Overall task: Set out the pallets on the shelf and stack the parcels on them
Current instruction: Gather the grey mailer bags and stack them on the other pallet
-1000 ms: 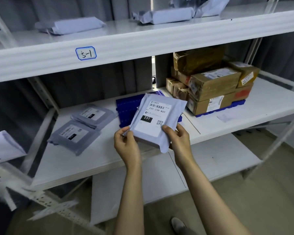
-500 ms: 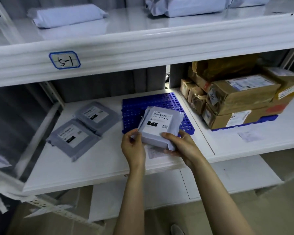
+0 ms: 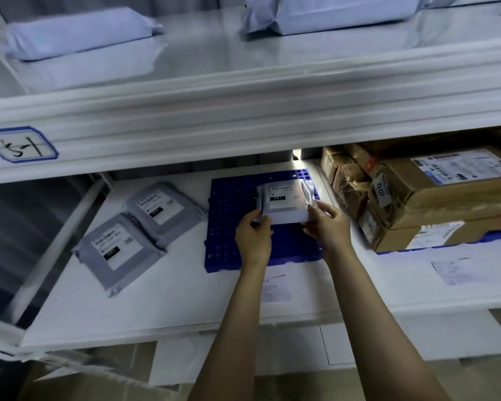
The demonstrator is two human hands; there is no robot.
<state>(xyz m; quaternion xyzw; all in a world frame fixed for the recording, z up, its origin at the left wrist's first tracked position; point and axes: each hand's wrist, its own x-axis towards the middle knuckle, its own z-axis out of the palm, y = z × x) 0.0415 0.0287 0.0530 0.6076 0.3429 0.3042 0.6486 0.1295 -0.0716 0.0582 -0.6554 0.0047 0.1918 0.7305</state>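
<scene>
A blue perforated pallet (image 3: 232,227) lies on the middle white shelf (image 3: 171,299). A grey parcel (image 3: 287,202) with a white label marked 231 sits over the pallet's far right part. My left hand (image 3: 253,237) grips its near left corner. My right hand (image 3: 326,224) holds its near right edge. Whether the parcel rests on the pallet or hovers just above it is unclear. Two more grey parcels (image 3: 119,250) (image 3: 162,209) lie on the shelf to the left of the pallet.
Brown cardboard boxes (image 3: 434,198) are stacked on a second blue pallet (image 3: 498,235) at the right. Paper slips (image 3: 454,270) lie on the shelf. The upper shelf (image 3: 243,111) hangs low over the work area and carries pale bagged parcels (image 3: 78,33).
Both hands have carried the grey parcel forward and down, from in front of the shelf to over the blue pallet. The camera has moved closer and lower.
</scene>
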